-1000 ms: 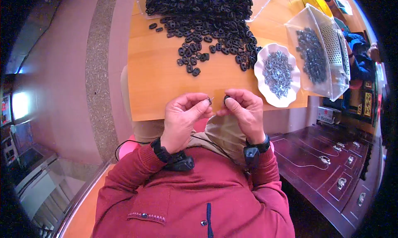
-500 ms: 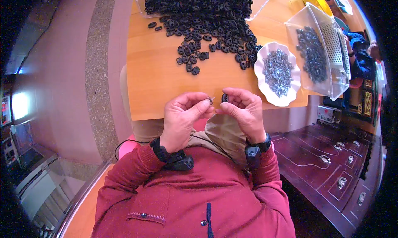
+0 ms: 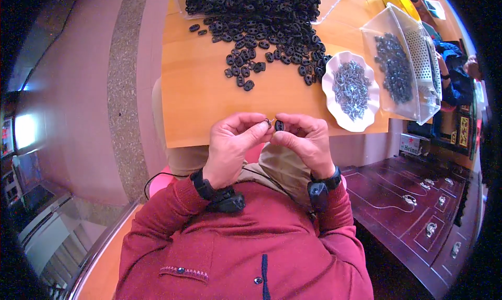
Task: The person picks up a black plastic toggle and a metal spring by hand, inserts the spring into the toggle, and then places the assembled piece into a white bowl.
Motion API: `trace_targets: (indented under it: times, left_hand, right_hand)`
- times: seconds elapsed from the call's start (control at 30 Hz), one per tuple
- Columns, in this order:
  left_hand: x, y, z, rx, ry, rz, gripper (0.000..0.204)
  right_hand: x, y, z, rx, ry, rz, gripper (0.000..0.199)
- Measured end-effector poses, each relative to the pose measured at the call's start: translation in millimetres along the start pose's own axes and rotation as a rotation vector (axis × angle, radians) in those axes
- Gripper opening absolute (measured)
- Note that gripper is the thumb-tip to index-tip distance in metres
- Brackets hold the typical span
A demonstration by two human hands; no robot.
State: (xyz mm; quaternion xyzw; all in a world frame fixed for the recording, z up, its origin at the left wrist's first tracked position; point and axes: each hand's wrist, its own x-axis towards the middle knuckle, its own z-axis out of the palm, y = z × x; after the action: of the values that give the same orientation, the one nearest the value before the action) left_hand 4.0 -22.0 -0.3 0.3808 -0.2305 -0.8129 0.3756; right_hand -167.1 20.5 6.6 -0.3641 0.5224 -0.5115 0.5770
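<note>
Right hand (image 3: 306,139) pinches a black oval piece (image 3: 279,126) — probably light, stiff; hold by its edges. Left hand (image 3: 231,143) pinches a small part (image 3: 269,123) — details indistinct.

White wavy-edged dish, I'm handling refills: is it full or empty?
Not empty: small shiny pieces cover most of the dish; whether it's full, I cannot tell.

There are two hands, one left hand (image 3: 234,143) and one right hand (image 3: 307,142), each with one small dark piece; one wooden table (image 3: 193,104), two clear bins (image 3: 428,105), one scalloped white dish (image 3: 328,88); black oval pieces (image 3: 248,84) and silvery bits (image 3: 351,91) lie beyond counting.
</note>
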Motion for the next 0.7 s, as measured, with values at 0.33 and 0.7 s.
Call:
trace_targets:
  times: [0.33, 0.7]
  left_hand:
    - [1.0, -1.4, -0.7, -0.001, 0.006, 0.013, 0.012]
    - [1.2, -2.4, -1.2, 0.01, -0.011, 0.035, 0.013]
  right_hand:
    - [-0.1, 4.9, -1.1, -0.089, 0.005, -0.05, 0.032]
    - [0.9, 3.2, -1.9, -0.332, -0.054, -0.179, 0.031]
